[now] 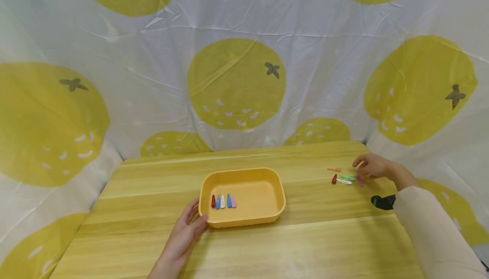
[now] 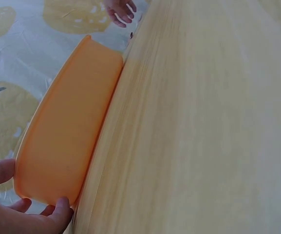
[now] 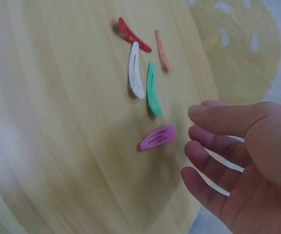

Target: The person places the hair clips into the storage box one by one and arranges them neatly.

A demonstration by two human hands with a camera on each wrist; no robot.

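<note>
An orange-yellow plastic tray [image 1: 252, 220] sits mid-table, its left front corner gripped by my left hand [image 1: 183, 232], with the thumb and fingers on its walls. Inside the tray's left half is a row of snap hair clips, red [image 1: 213, 201], blue [image 1: 217, 202], white [image 1: 223, 201], blue [image 1: 229, 201] and pink [image 1: 234, 201]. To the right, my right hand [image 1: 373, 165] hovers beside a purple-pink hair clip [image 3: 158, 137], fingers loosely bent and holding nothing. Near that clip lie green [image 3: 152, 90], white [image 3: 135, 70], red [image 3: 133, 35] and orange [image 3: 163, 51] clips; the white one touches the red.
A black strap-like object [image 1: 383, 202] shows at the right sleeve [image 1: 428, 224]. The wooden table [image 1: 305, 245] backs onto a hanging white cloth [image 1: 321, 71] with yellow fruit prints, which also runs along both sides.
</note>
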